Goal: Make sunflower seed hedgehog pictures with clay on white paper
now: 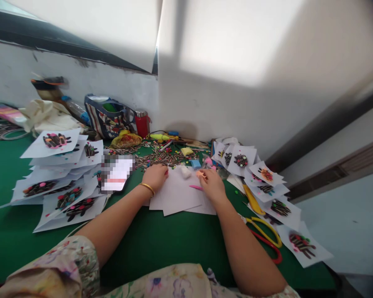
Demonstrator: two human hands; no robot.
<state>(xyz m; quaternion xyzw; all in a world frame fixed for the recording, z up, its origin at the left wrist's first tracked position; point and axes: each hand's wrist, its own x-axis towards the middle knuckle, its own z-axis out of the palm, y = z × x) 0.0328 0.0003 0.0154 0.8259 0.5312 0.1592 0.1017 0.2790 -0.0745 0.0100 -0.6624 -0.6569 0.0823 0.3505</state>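
My left hand (156, 175), with a gold bangle on its wrist, rests with fingers curled at the top left corner of a stack of white paper sheets (177, 194) on the green table (161, 240). My right hand (211, 184) lies on the right part of the same sheets, its fingers pinched on a small orange piece (200, 174). A pink strip (195, 187) lies on the paper beside that hand. A white lump (185, 171) and a blue block (195, 164) sit just beyond the paper, next to a heap of striped seeds (161, 158).
Piles of finished seed pictures on white paper lie at the left (62, 182) and right (267, 186). Yellow scissors (262, 227) and red scissors (269, 248) lie at the right. A striped bag (107, 116), a red flask (142, 123) and a yellow glue gun (159, 136) stand by the wall.
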